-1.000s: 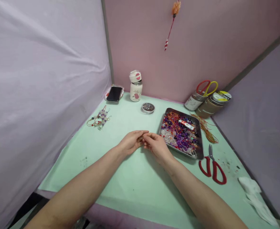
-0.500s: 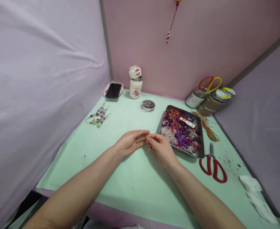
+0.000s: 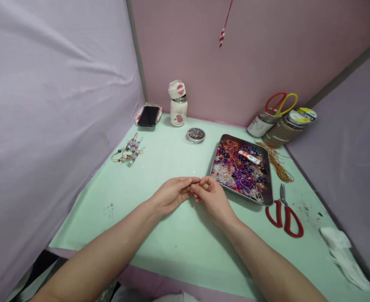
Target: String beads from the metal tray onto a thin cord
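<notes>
My left hand (image 3: 177, 193) and my right hand (image 3: 211, 196) meet over the middle of the table, fingertips touching. The right thumb and forefinger are pinched at the left fingertips; whatever lies between them is too small to make out. The left fingers are drawn together, bent slightly towards the thumb. Just right of my right hand stands a dark metal tray (image 3: 272, 193) full of mixed beads (image 3: 243, 178) in purple, clear, red and black. Orange cord (image 3: 230, 149) and a small white-and-red glue tube (image 3: 249, 157) lie on top of the beads.
Red-handled scissors (image 3: 284, 216) lie right of the tray, near a crumpled white cloth (image 3: 345, 256). Cords (image 3: 279, 165), jars (image 3: 282, 131) and more scissors (image 3: 281, 103) are behind. A round tin (image 3: 196, 134), bottle (image 3: 178, 111), phone (image 3: 148, 116) and beaded strands (image 3: 129, 151) sit further left.
The view has tilted down slightly, so the table items appear a little higher. My hands stay together, with the right fingers shifted slightly against the left fingertips.
</notes>
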Available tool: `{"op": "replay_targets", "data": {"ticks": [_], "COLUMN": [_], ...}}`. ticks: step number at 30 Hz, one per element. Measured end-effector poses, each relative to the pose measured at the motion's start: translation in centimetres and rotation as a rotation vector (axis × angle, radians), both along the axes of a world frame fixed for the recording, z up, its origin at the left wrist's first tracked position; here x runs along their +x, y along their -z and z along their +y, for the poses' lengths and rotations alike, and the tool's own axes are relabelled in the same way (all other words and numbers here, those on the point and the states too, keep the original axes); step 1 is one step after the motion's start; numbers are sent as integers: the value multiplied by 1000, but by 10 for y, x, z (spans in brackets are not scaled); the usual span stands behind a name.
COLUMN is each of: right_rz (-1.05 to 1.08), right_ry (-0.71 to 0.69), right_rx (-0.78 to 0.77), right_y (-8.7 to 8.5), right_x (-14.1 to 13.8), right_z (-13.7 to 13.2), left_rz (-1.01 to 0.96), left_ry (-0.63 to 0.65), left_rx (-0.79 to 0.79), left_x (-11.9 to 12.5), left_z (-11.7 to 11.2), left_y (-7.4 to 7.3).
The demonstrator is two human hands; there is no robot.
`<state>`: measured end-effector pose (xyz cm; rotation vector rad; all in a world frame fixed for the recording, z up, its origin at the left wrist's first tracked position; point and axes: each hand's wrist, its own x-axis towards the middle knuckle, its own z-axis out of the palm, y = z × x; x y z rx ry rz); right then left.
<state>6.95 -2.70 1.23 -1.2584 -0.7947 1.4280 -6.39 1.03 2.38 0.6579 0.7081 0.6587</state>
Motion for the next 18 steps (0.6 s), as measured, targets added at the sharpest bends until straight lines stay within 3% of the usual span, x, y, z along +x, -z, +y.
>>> {"op": "replay_targets", "data": {"ticks": [4,8,11,15,18], "right_rz": [-220,-725,-929,-781,-495], "right_ry": [-49,-45,-149,-325,-314], "right_rx": [105,319,387,303,223], "right_y": [-2,-24,-40,-39,-28], "right_x": [5,17,20,10,0], "right_z": [-2,6,25,52,61], "left_rz": [38,235,299,306,308], "left_ry": [-65,-196,-158,-89,-99], "left_rx": [23,143,223,231,196], "left_x": [-1,-6,-10,-11,-10], "left_z": [2,10,15,17,17], "left_y": [-2,-5,-8,-8,-7]}}
